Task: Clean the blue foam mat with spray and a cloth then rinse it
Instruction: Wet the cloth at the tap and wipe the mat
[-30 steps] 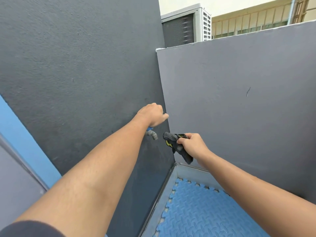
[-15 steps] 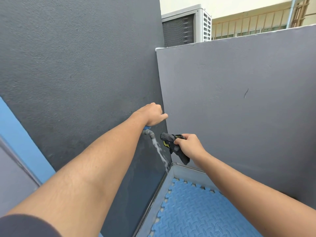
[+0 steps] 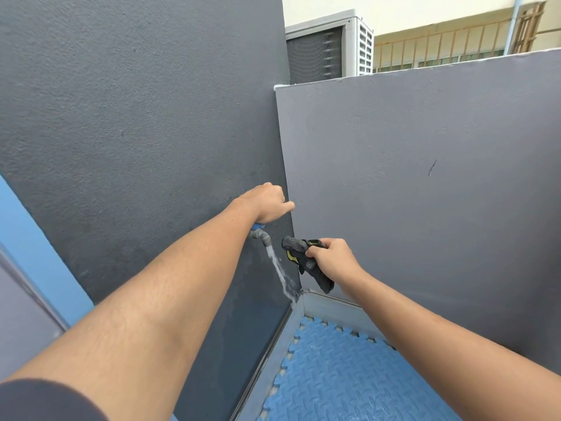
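Observation:
The blue foam mat [image 3: 349,378] with toothed edges lies on the floor in the wall corner, at the lower right. A grey tap [image 3: 261,237] with a blue handle sticks out of the dark wall, and my left hand [image 3: 267,202] is closed over its handle from above. Water [image 3: 282,276] streams down from the spout into the corner. My right hand [image 3: 331,258] grips a dark grey cloth [image 3: 299,253] with a yellow edge, held just right of the stream and apart from it. The cloth's tail hangs below my fist.
A dark grey wall [image 3: 136,132] stands on the left and a lighter grey low wall [image 3: 425,177] on the right; they meet at the corner. A pale floor strip [image 3: 328,308] borders the mat. An air-conditioning unit [image 3: 328,47] sits behind the low wall.
Water was not flowing one second ago; it now runs from the tap in a fuller stream. My left hand stays on the handle, and my right hand with the cloth has barely moved.

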A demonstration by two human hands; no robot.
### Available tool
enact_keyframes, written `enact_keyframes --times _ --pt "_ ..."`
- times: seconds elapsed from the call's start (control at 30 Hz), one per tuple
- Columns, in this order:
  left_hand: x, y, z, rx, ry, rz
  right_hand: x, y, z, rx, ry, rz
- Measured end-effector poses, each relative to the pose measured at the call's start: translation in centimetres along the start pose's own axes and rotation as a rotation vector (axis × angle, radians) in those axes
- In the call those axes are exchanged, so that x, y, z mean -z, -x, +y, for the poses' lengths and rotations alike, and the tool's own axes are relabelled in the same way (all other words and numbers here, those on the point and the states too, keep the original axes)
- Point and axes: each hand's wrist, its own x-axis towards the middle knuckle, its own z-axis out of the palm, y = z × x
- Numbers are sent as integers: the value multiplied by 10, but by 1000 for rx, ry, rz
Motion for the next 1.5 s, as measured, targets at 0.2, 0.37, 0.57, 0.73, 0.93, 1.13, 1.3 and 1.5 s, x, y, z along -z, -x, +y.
enact_keyframes --times 0.2,0.37,0.57,0.73,0.93,1.13,1.3,1.5 --pt "0 -1 0 -1 12 -3 -2 -2 0 2 3 -7" --pt "-1 -1 0 7 27 -12 -3 -2 1 2 12 -8" --pt "-1 -1 0 12 11 -2 -1 -2 2 5 0 -4" --pt "-2 -1 2 43 -6 12 0 -2 1 10 -10 -6" --pt "0 2 4 205 -64 7 2 -4 5 15 5 -11" --pt "-3 -2 2 227 -107 11 3 -6 11 12 -3 -10" --pt "-6 0 10 92 -383 215 0 -5 22 6 9 -40" --pt "-60 45 30 -213 24 803 3 -14 58 -55 17 -49"
